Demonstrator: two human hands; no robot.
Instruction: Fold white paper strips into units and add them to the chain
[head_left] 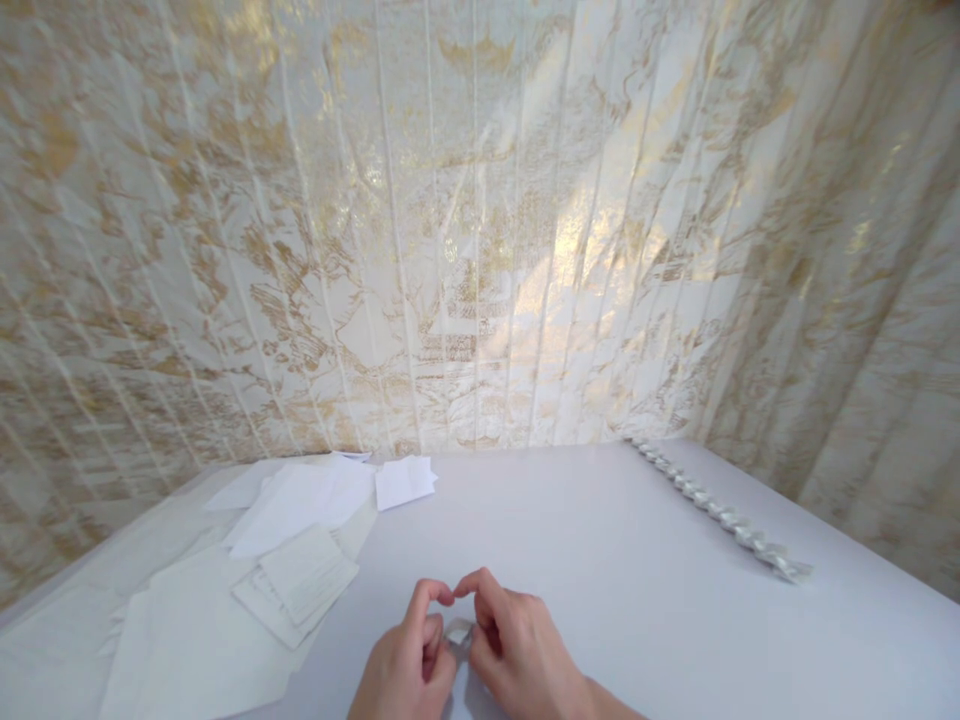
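Note:
My left hand (409,660) and my right hand (514,645) meet at the near edge of the white table (600,560). Both are curled, with thumbs and forefingers pinched together. Between them sits a small folded piece of white paper (457,632), held by the fingers of both hands; most of it is hidden behind them. A long chain of folded silvery-white paper pieces (712,505) lies at the right side of the table, apart from my hands.
Several loose white paper sheets (300,540) lie scattered on the left of the table, with one small sheet (405,480) near the back. A cream and gold curtain (480,220) hangs right behind and to the right of the table.

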